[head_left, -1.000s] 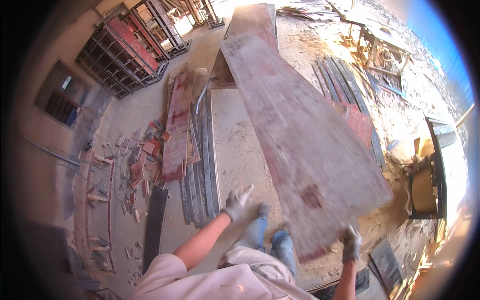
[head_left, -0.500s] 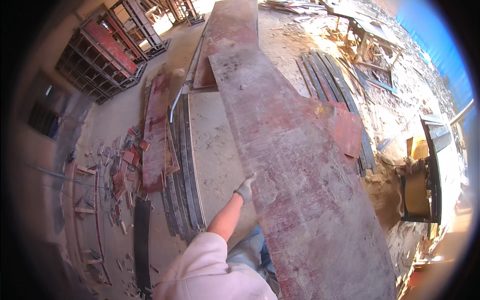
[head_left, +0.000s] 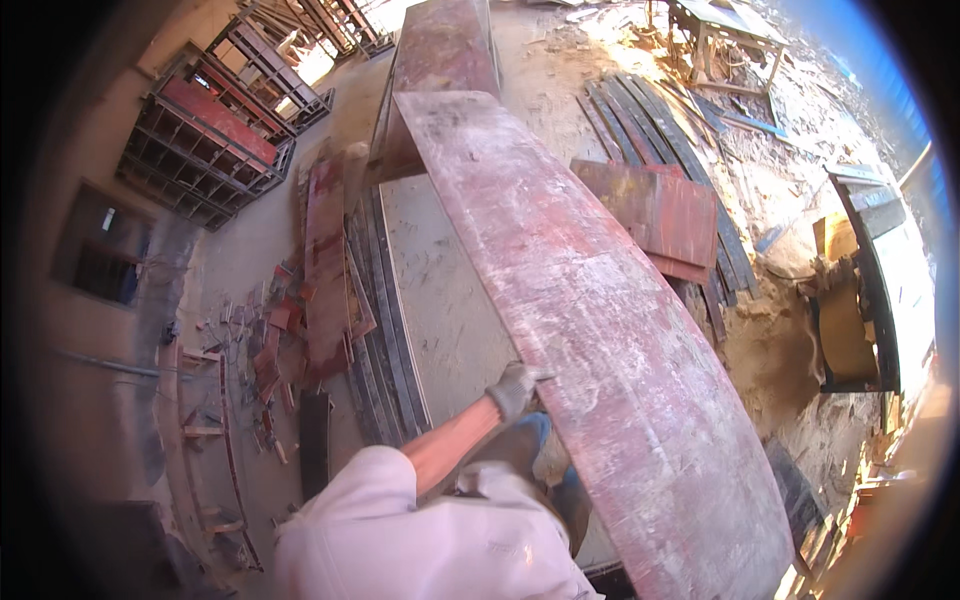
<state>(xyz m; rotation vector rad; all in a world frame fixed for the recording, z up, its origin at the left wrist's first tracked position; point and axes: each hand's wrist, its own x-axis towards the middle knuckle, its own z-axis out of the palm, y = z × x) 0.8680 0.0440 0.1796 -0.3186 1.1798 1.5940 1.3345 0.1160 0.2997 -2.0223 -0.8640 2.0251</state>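
Note:
A long reddish-brown plywood panel [head_left: 590, 310], worn and smeared with pale dust, stretches from my right side up toward the far stack. My left hand [head_left: 515, 391], in a grey glove, is closed on the panel's left edge, the fingers partly out of sight at the board. The panel is tilted, its right edge bowed in the view. Its far end reaches the near end of a stack of similar panels [head_left: 440, 50]. My right hand does not show.
Left of me lie dark planks [head_left: 385, 330], a reddish board [head_left: 325, 260] and scattered wood offcuts [head_left: 275, 350]. Metal frames [head_left: 205, 145] stand at the far left. Smaller reddish boards [head_left: 660, 215] rest on long dark strips [head_left: 665, 130] at right. A dark-framed metal box [head_left: 850, 320] stands farther right.
The panel has tilted and looks narrower, its right edge drawn leftward, so more of the smaller boards shows at right. My left hand stays on its edge, slightly lower in view.

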